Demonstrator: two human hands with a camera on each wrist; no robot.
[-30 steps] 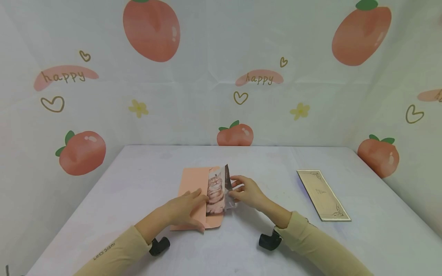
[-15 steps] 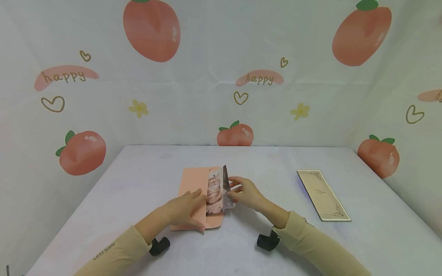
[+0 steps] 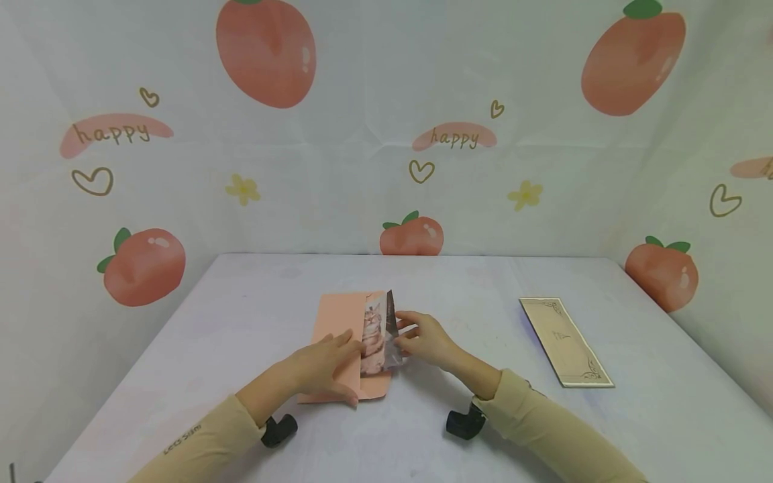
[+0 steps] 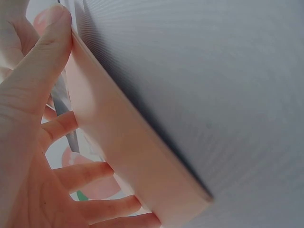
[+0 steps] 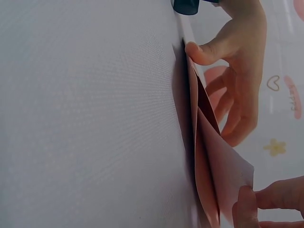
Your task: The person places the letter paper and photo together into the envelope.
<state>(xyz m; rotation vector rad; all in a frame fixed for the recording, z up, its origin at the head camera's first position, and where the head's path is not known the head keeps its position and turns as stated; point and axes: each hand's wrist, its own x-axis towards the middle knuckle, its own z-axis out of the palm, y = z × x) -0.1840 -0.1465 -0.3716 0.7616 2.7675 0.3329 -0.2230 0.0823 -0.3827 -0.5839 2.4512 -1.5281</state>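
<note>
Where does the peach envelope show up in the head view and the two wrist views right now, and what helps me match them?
Head: the peach envelope lies just left of centre, below mid-height.
Left wrist: the peach envelope slants from upper left to lower middle.
Right wrist: the peach envelope is nearly edge-on, right of centre, reaching the bottom.
Shared landmark: the left hand, touching it in all three.

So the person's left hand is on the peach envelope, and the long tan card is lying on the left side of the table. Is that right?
Not quite: the long tan card is lying on the right side of the table, as the head view shows. The person's left hand is on the peach envelope, just as you said.
</note>
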